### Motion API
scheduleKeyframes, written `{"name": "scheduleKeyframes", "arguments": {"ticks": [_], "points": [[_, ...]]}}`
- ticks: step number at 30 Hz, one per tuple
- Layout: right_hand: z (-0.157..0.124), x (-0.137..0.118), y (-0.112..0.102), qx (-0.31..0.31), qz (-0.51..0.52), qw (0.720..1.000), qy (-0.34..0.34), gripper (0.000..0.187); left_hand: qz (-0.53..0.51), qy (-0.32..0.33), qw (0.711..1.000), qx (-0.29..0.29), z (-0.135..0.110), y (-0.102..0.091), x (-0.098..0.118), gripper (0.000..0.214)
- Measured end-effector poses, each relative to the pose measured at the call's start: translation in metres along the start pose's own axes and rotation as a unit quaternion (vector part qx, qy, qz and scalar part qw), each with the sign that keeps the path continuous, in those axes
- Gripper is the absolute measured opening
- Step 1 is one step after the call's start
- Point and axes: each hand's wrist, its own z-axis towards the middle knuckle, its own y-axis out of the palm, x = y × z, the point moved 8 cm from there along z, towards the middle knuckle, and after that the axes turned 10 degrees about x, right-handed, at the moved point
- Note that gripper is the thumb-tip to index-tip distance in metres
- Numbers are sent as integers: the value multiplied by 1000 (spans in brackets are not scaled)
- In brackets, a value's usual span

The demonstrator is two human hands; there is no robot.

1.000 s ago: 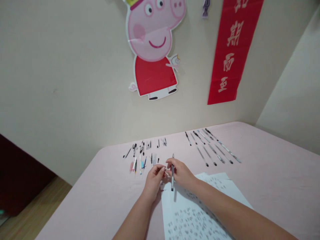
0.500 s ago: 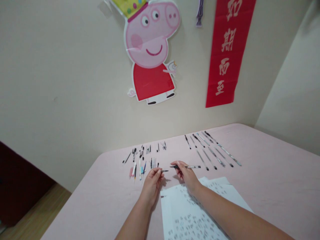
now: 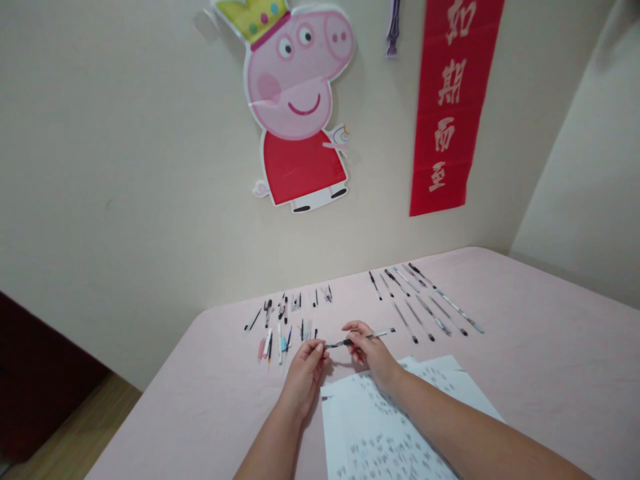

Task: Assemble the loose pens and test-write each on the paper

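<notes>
Black-gripped and clear-barrelled, one pen sits in the closed fingertips of the right hand, its dark end pointing right and its tip pointing left. Facing it, the left hand pinches one slim dark piece between thumb and fingers; whether piece and pen tip touch is too small to tell. Both are near the upper edge of the handwritten sheets, at least two, which lie partly beneath the right forearm. At the far right, I count eleven pens in two slanting rows, six behind and five in front. Small clusters of pen parts, mostly black and clear with some pink, white and blue, lie at the far left, too fine to count surely. Pink covering spreads over the table, which meets a pale wall bearing one crowned Peppa Pig cutout, one purple ornament and one red banner showing four characters. Wood-look floor shows at lower left.
</notes>
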Motion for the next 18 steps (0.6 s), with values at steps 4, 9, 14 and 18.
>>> {"name": "scheduleKeyframes", "arguments": {"ticks": [4,9,14,18], "points": [[-3,-5,4,-15,-15,1000,-9,30,12,1,1000,-11,-1,2,0,31],[-2,-8,6,-28,-28,999,-37,33,23,3,1000,-11,-4,3,1,32],[-1,-10,5,-15,-76,995,-64,32,33,7,999,-15,-6,7,3,32],[0,-12,2,1,-104,992,-72,33,48,13,998,-33,-7,9,3,27]]}}
